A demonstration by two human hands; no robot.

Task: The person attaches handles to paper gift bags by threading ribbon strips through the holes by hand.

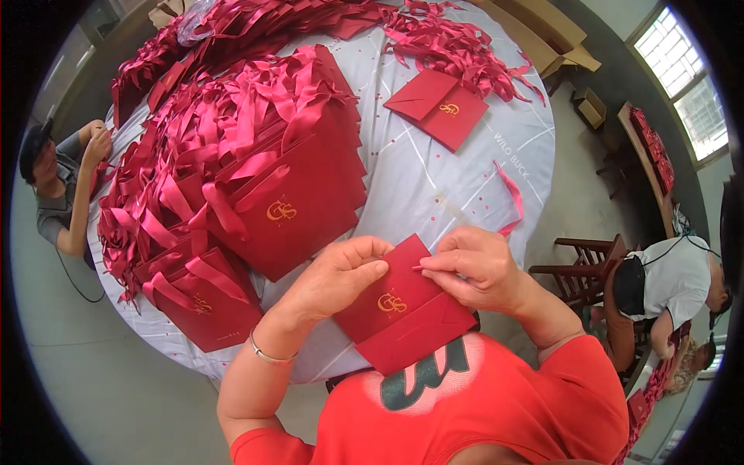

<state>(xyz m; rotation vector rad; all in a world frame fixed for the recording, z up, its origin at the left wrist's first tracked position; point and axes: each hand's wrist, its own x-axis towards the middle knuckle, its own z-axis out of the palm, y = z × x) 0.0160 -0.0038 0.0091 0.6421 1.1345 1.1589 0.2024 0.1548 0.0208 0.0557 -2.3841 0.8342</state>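
A flat-folded red paper gift bag (403, 298) with a gold emblem is held in front of my chest, tilted. My left hand (341, 275) is closed on its left edge, the thumb on top. At its upper right edge my right hand (473, 267) is closed in a pinch. A small reddish tip, apparently a ribbon end (418, 268), shows between the fingertips; the rest is hidden. Beyond that hand a loose pink-red ribbon (509, 194) lies on the white tablecloth (418, 190). Another flat-folded bag (442, 108) rests farther off.
Ribboned bags (287, 201) stand packed in rows at left, with a smaller bag (205, 298) in front. A ribbon heap (465, 46) lies at the back. A person (66, 182) sits across to the left. At right are a wooden chair (581, 263) and a person in white (674, 271).
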